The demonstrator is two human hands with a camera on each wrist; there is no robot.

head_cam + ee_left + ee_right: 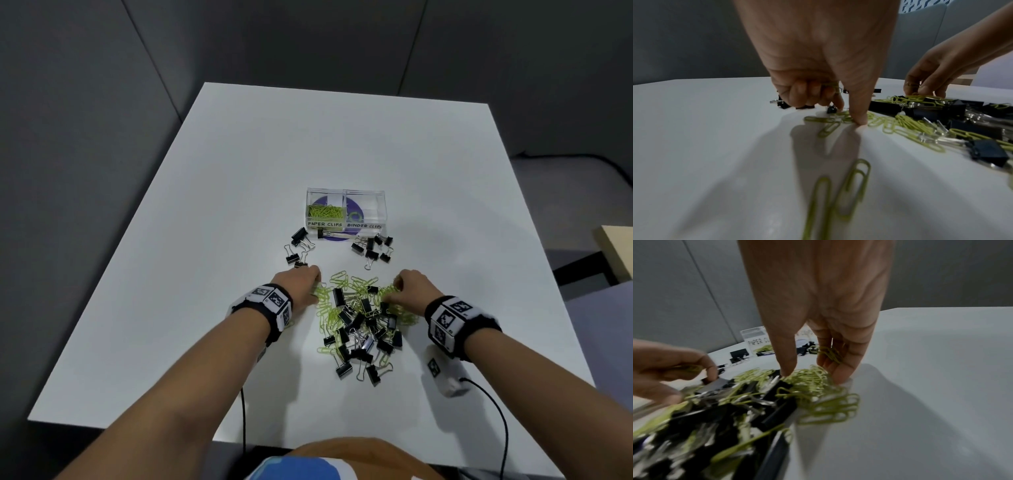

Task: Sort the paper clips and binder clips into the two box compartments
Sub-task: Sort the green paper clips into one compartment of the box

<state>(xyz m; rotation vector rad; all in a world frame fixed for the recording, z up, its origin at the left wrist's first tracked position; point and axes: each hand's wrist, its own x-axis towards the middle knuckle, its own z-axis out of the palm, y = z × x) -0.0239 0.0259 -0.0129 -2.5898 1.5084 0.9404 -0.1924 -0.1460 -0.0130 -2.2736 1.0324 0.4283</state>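
A clear two-compartment box [346, 195] stands at mid-table; its left half, labelled PAPER CLIPS, holds green paper clips [324, 211], and the BINDER CLIPS half looks empty. A mixed pile [363, 325] of green paper clips and black binder clips lies in front of me. My left hand [317, 279] is at the pile's left edge; in the left wrist view its curled fingers hold paper clips [831, 85] while thumb and forefinger pinch at clips on the table [849, 116]. My right hand [399, 286] works the pile's right edge, paper clips [830, 353] tucked in its curled fingers.
Two loose groups of black binder clips lie near the box, one at its left front [298, 250], one at its right front [373, 248]. A purple disc [334, 240] shows under the box. A white device [445, 375] with a black cable sits under my right wrist.
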